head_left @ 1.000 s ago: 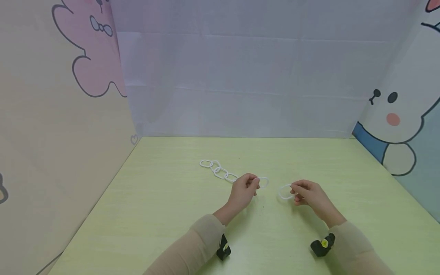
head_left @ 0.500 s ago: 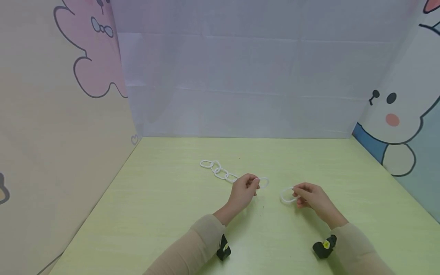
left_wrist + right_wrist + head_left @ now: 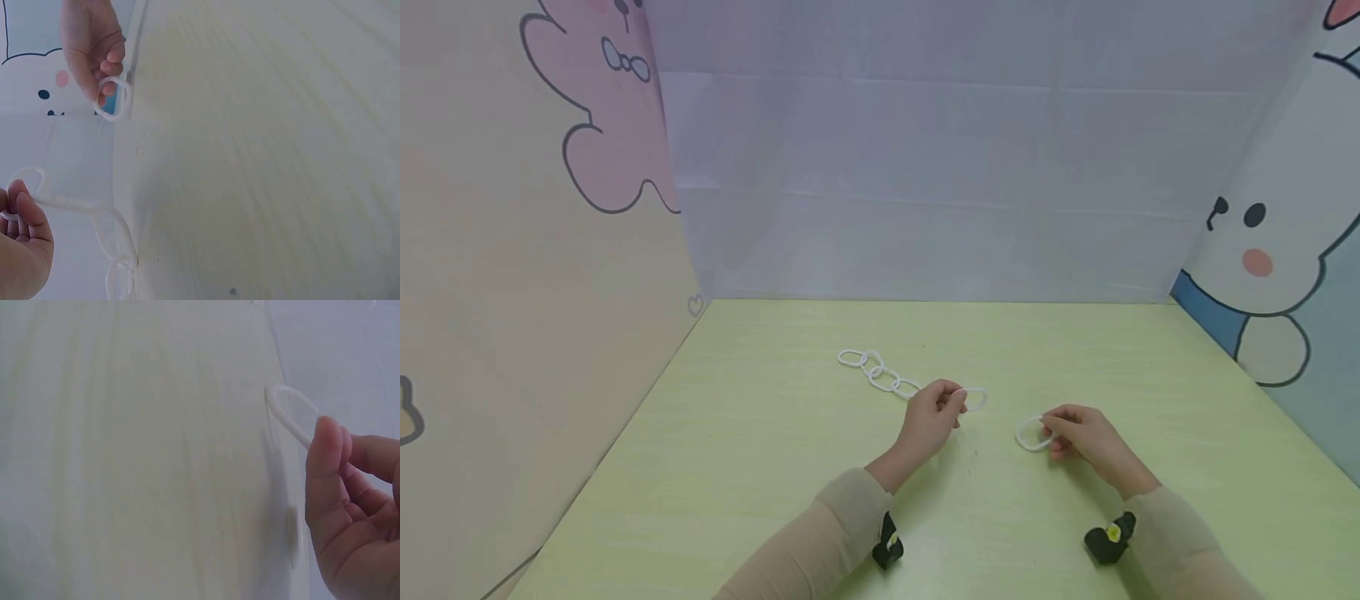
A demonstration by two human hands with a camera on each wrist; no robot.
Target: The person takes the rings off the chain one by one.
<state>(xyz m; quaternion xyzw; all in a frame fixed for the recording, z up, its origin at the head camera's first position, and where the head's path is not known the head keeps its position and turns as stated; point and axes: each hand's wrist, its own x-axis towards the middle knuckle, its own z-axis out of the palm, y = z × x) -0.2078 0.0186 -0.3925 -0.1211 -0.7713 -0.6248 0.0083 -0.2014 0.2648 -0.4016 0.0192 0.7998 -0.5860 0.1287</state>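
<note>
My left hand (image 3: pixel 929 417) pinches the end link (image 3: pixel 984 400) of a white plastic chain (image 3: pixel 875 371), between thumb and fingers. That link sticks out to the right of the fingertips. The rest of the chain trails down to the table on the left, as the left wrist view shows with its hanging links (image 3: pixel 122 222). To the right, my right hand (image 3: pixel 1090 437) pinches a separate white link (image 3: pixel 1034 449) by its edge. In the right wrist view this oval link (image 3: pixel 284 412) points away from the thumb. A gap lies between the two held links.
A pale yellow-green table (image 3: pixel 715 467) spreads under both hands. Behind it hangs a plain light cloth (image 3: pixel 925 167), with cartoon-printed walls (image 3: pixel 1300 167) at the sides. Each wrist carries a small black camera (image 3: pixel 1107 543).
My right hand has drifted slightly right and toward me with its link, widening the gap to the chain's end. My left hand has stayed in place.
</note>
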